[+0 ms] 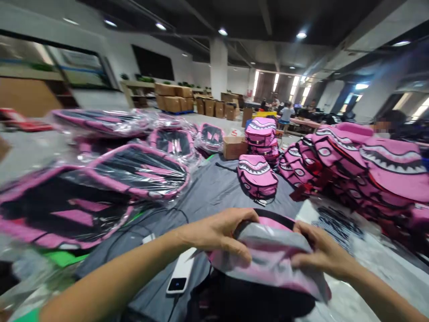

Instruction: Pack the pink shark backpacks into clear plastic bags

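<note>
A pink and black backpack [261,290] lies at the bottom centre, its grey-pink inner lining turned toward me. My left hand [223,235] grips the left side of its edge, thumb on the lining and fingers behind the black rim. On the right side, my right hand [320,248] holds the same edge between thumb and fingers. Just beyond stands a pink backpack [257,176] with a toothed mouth print. A white power bank [182,270] with a lit display and a cable lies left of the held bag.
Plastic-wrapped pink and black bags [137,172] are piled at the left. Unwrapped pink backpacks [342,152] are heaped at the right, near clear plastic bags [385,264]. A small open carton [234,147] stands at the far end of the grey cloth [208,188]. People are in the background.
</note>
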A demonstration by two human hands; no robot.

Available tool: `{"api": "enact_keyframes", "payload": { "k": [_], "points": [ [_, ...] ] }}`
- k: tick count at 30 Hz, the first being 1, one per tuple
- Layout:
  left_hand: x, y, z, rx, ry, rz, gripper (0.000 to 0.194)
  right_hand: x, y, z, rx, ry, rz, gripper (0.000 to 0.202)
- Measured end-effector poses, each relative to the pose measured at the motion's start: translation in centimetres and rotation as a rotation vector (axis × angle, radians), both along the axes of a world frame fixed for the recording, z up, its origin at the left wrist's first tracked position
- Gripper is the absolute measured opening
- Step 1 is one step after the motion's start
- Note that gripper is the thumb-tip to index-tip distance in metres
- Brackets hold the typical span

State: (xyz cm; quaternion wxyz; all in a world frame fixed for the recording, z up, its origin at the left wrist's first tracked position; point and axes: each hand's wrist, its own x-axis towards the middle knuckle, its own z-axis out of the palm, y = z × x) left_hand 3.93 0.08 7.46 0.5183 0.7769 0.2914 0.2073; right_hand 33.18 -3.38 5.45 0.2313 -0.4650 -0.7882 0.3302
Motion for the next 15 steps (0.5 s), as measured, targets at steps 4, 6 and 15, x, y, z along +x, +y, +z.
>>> {"api": "enact_keyframes", "payload": {
  "k": [4,6,15],
  "points": [
    [2.3,1.4,-1.7,0.209,-0.009,0.175,0.021,-1.5,1.7,0.4,0.068,0.079,-0.115,0.049],
    [3.5,2.0,-2.7,0.407,0.014,0.324,0.009,-1.6,1.9,0.3,0.133,0.074,-0.150,0.040],
    [1.7,2.8,-0.8,0.386,0.041,0.061,0.026,-0.7,1.8,-1.2,0.277,0.094,-0.253,0.017]
  ]
}}
